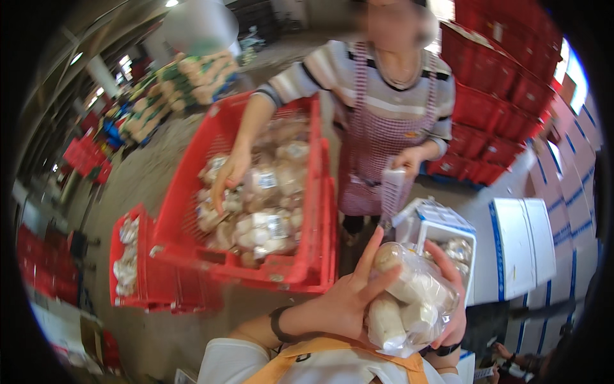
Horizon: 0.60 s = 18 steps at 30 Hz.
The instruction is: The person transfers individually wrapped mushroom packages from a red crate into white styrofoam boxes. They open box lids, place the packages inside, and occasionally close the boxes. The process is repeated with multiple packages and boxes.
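I hold a clear plastic bag of thick white mushrooms (407,307) in front of my chest. My left hand (345,300) presses its left side, with the fingers spread upward. Around the bag's right side curls my right hand (453,307). Just beyond the bag stands a white foam box (472,245) with bagged mushrooms (458,252) inside. Ahead and to the left, a large red plastic crate (180,206) holds several clear bags of mushrooms (266,230), some bearing printed labels.
Across from me a person in a checked apron (371,139) reaches one hand (232,170) into the crate and holds a strip of labels (391,192). White boxes (523,247) stand at right. Stacked red crates (494,101) rise behind; a lower crate (153,273) sits left.
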Available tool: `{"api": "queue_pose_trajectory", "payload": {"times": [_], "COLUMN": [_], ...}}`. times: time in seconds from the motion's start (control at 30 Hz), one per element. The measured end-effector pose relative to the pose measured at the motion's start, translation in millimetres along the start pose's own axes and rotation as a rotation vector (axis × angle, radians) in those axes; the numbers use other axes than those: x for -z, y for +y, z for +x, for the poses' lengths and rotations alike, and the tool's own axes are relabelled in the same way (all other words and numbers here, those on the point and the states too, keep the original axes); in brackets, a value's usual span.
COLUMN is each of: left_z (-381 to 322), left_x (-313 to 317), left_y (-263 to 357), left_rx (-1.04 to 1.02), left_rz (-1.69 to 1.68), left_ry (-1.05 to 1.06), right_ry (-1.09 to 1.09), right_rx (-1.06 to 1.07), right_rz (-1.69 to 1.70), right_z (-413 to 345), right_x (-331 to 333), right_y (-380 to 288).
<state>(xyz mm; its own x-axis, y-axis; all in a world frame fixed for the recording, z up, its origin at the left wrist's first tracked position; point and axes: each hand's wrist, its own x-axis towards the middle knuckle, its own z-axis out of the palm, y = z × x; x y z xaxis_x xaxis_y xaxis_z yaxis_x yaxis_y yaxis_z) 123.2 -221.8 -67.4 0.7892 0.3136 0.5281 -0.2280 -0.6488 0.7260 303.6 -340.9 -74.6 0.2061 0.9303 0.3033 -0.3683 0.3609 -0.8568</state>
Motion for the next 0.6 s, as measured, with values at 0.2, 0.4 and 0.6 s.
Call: {"api": "queue_pose_trajectory", "payload": {"times": [0.2, 0.4, 0.6], "left_z": [-33.5, -85.4, -117.6], "left_x": [24.3, 67.5, 149.5], "left_y": [0.2, 31.3, 58.2], "left_rx": [-0.005, 0.127, 0.044], "left_rz": [-0.408, -0.496, -0.053], "left_ry": [0.228, 0.509, 0.925], "right_ry": [-0.046, -0.470, -0.458], "right_rx": [-0.189, -0.202, -0.284], "right_rz": [0.007, 0.093, -0.108], "right_z": [28.9, 46.0, 37.2], "right_x": [-40.8, -58.5, -28.9], "right_y": [1.8, 22.5, 60.0]}}
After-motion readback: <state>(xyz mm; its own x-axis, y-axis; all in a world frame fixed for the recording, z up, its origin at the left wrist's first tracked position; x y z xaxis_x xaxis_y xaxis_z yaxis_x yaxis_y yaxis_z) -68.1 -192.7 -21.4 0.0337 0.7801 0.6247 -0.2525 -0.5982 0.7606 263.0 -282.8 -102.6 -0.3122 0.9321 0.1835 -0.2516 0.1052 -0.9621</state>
